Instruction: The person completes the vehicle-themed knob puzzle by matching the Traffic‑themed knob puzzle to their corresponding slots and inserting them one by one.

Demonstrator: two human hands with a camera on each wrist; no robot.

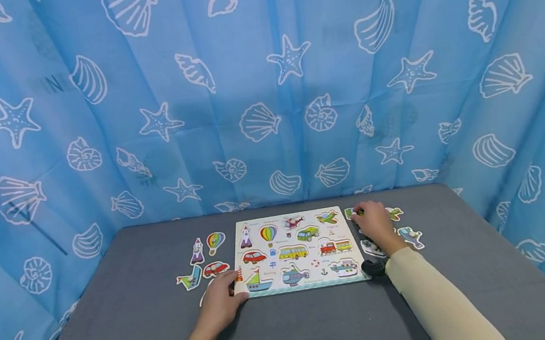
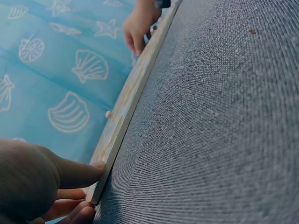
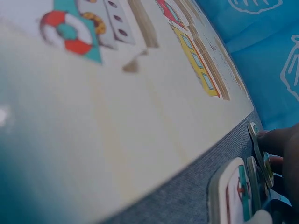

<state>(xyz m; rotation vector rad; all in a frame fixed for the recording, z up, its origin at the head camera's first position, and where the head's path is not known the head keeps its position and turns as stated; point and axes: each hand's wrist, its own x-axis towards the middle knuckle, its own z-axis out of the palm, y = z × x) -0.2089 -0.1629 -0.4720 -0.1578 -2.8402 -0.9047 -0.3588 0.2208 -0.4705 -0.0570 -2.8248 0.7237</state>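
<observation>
A flat wooden puzzle board (image 1: 293, 289) with vehicle pictures lies on the grey table. My left hand (image 1: 219, 300) grips its near left corner; in the left wrist view the thumb (image 2: 86, 173) presses the front edge and the fingers sit at the side. Beyond the board's right edge, my right hand (image 1: 377, 225) pinches a thin puzzle piece (image 3: 258, 149) by its edge, tilted up from the table. The head view shows a green piece (image 1: 349, 214) at those fingertips. Under the right hand lies a ship piece (image 1: 372, 249), partly covered.
Left of the board lie a rocket piece (image 1: 197, 251), a balloon piece (image 1: 216, 242), a red car piece (image 1: 215, 268) and a sailboat piece (image 1: 191, 278). On the right are a plane piece (image 1: 395, 213) and a blue-green piece (image 1: 410, 237). A blue shell-print curtain (image 1: 270, 153) hangs behind.
</observation>
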